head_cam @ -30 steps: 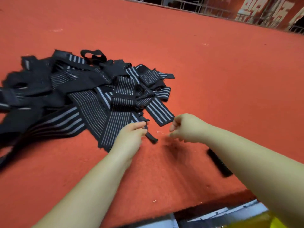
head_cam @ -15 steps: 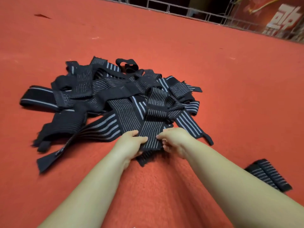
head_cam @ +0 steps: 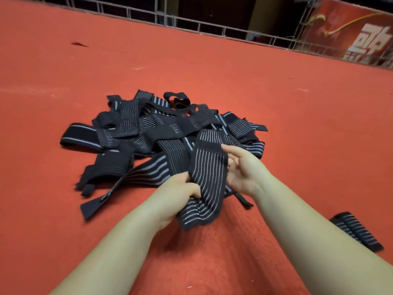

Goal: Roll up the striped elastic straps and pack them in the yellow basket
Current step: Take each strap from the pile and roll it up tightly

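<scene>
Red surface (head_cam: 63, 209) fills my view; I can't tell if it is floor or a raised platform. Far left to centre: a tangled heap of black striped straps (head_cam: 148, 133), lying loose and overlapping, none rolled that I can see. Left hand (head_cam: 176, 194) near centre, grip clenched on the lower part of 1 strap (head_cam: 206, 177), fingers curled round it. That strap is lifted off the heap, its near end hanging folded just below the hand. Right hand (head_cam: 244, 167) just beside it, fingers relaxed and spread, touching the strap's upper right edge; its grip is released, as far as I can see. Far right: 1 separate strap (head_cam: 355, 232) lies flat, well apart. Top: metal railing (head_cam: 191, 22), red banner (head_cam: 350, 28). Yellow basket not in view.
</scene>
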Motion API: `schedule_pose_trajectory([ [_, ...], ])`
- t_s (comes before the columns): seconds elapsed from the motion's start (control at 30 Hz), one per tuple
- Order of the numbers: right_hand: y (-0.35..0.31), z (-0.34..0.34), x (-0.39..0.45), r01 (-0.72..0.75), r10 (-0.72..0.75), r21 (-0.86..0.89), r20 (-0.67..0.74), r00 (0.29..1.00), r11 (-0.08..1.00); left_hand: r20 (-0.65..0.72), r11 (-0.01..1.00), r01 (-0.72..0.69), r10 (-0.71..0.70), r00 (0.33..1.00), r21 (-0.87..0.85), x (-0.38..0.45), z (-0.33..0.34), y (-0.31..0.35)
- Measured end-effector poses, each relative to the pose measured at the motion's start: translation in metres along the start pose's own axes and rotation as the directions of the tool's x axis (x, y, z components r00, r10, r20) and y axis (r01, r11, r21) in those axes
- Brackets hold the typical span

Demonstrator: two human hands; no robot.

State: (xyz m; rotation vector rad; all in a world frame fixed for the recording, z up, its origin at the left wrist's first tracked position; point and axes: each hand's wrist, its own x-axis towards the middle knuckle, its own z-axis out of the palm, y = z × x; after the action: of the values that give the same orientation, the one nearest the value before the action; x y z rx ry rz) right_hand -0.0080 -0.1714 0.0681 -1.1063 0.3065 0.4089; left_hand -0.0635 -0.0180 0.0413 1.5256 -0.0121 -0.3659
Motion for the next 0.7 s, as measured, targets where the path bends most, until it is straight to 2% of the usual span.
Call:
schedule_pose_trajectory([
  [0.1, -0.005, 0.009, -0.002, 0.021, -0.022, 0.046, 0.029, 0.999, 0.999, 0.068, 0.981, 0.003, -0.017, 0.998, 0.196, -0.013, -0.009, -0.002],
  [0.2, -0.008, 0.019, -0.001, 0.058, -0.055, 0.098, -0.031, 0.998, 0.993, 0.215, 0.956, 0.023, -0.090, 0.973, 0.293, -0.026, -0.018, -0.007],
  [0.23, -0.009, 0.023, -0.001, 0.070, -0.064, 0.114, -0.059, 0.996, 0.991, 0.202, 0.953, 0.043, -0.107, 0.973, 0.300, -0.031, -0.020, -0.013],
  [0.3, -0.007, 0.026, 0.000, 0.103, -0.096, 0.063, -0.095, 0.991, 0.993, 0.081, 0.958, 0.080, -0.107, 0.991, 0.276, -0.026, -0.026, -0.018],
  [0.37, -0.002, 0.031, -0.005, 0.168, -0.171, -0.041, -0.080, 0.982, 0.985, 0.005, 0.988, 0.116, -0.117, 0.993, 0.103, -0.025, -0.032, -0.017],
  [0.43, 0.007, 0.035, -0.014, 0.209, -0.211, -0.164, 0.005, 0.977, 0.964, -0.105, 0.983, 0.034, -0.054, 0.993, -0.182, -0.022, -0.038, -0.011],
  [0.47, 0.012, 0.037, -0.021, 0.198, -0.186, -0.213, 0.073, 0.980, 0.957, -0.170, 0.944, -0.054, -0.002, 0.985, -0.326, -0.022, -0.039, -0.007],
  [0.5, 0.017, 0.038, -0.026, 0.181, -0.144, -0.263, 0.156, 0.977, 0.948, -0.230, 0.889, -0.087, -0.021, 0.973, -0.449, -0.019, -0.037, 0.000],
  [0.53, 0.022, 0.040, -0.032, 0.163, -0.093, -0.322, 0.221, 0.971, 0.933, -0.196, 0.841, -0.075, -0.038, 0.980, -0.536, -0.017, -0.035, 0.005],
  [0.63, 0.037, 0.039, -0.038, 0.141, 0.022, -0.477, 0.321, 0.947, 0.867, -0.033, 0.786, -0.011, -0.012, 0.999, -0.619, -0.028, -0.032, 0.000],
  [0.7, 0.045, 0.036, -0.041, 0.120, 0.066, -0.511, 0.331, 0.941, 0.851, -0.082, 0.830, -0.040, -0.007, 0.997, -0.556, -0.031, -0.033, -0.008],
])
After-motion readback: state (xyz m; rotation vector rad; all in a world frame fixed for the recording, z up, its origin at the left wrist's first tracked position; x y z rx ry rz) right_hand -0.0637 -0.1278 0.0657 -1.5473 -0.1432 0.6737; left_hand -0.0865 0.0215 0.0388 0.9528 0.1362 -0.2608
